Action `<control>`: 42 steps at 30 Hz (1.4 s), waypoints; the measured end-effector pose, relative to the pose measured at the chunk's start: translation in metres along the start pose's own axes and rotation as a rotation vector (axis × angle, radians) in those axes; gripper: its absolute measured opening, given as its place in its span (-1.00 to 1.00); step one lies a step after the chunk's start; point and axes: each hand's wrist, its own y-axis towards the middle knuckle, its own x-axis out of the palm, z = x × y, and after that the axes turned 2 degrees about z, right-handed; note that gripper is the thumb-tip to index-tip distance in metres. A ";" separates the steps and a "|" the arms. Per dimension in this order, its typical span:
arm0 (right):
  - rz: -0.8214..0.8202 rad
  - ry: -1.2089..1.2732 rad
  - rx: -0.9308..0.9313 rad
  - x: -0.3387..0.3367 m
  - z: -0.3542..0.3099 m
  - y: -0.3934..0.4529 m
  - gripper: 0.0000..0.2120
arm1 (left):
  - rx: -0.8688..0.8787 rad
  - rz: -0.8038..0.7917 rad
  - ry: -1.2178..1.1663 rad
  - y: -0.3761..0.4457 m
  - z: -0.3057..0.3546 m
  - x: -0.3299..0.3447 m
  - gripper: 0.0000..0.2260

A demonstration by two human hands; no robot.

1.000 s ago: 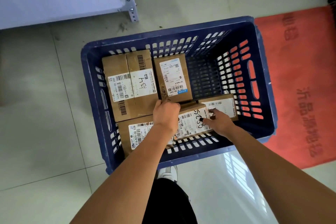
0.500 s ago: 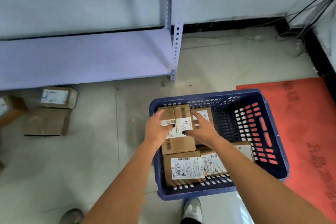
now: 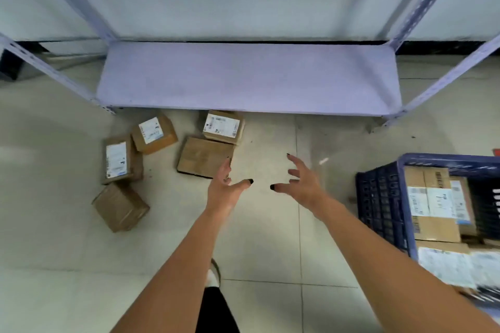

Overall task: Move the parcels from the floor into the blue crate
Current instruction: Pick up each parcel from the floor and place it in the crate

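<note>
Here, five brown cardboard parcels lie on the pale tiled floor (image 3: 270,224) in front of the lavender metal shelf (image 3: 243,76): a flat unlabelled parcel (image 3: 204,156) touching a white-labelled parcel (image 3: 222,127) behind it, two more labelled parcels (image 3: 154,133) (image 3: 119,159) side by side to the left, and a plain tilted parcel (image 3: 120,207) nearest. The blue plastic slotted crate (image 3: 381,197) sits at the right edge, already packed with several labelled cardboard boxes (image 3: 433,203). Both hands reach out over the floor, empty: the left hand (image 3: 224,186) with fingers spread, just before the flat parcel's corner, the right hand (image 3: 300,182) splayed wide, between the parcels and the crate.
</note>
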 end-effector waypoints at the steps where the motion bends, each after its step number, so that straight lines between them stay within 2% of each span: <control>1: 0.000 0.004 0.017 0.021 -0.006 0.003 -0.17 | -0.014 0.005 0.002 0.008 -0.001 -0.026 -0.29; 8: 0.009 0.008 0.073 0.133 -0.042 0.013 -0.19 | -0.058 -0.038 0.108 0.055 -0.008 -0.164 -0.29; 14: -0.018 -0.062 0.098 0.183 -0.041 0.029 -0.20 | -0.074 -0.064 0.143 0.084 -0.023 -0.199 -0.30; 21: 0.014 -0.062 0.172 0.207 -0.013 0.078 -0.25 | -0.129 -0.063 0.229 0.131 -0.059 -0.200 -0.33; 30: 0.117 -0.176 0.149 0.224 0.059 0.223 -0.28 | -0.071 0.048 0.435 0.274 -0.129 -0.173 -0.37; 33: 0.152 -0.157 0.120 0.225 0.073 0.260 -0.29 | -0.060 0.037 0.497 0.312 -0.140 -0.167 -0.38; 35: 0.160 -0.118 0.119 0.224 0.077 0.275 -0.32 | -0.089 -0.008 0.440 0.329 -0.144 -0.162 -0.38; 39: 0.161 -0.081 0.158 0.218 0.073 0.270 -0.38 | -0.153 0.066 0.367 0.319 -0.147 -0.153 -0.57; 42: 0.162 -0.084 0.191 0.209 0.061 0.229 -0.41 | -0.177 0.126 0.343 0.275 -0.133 -0.153 -0.59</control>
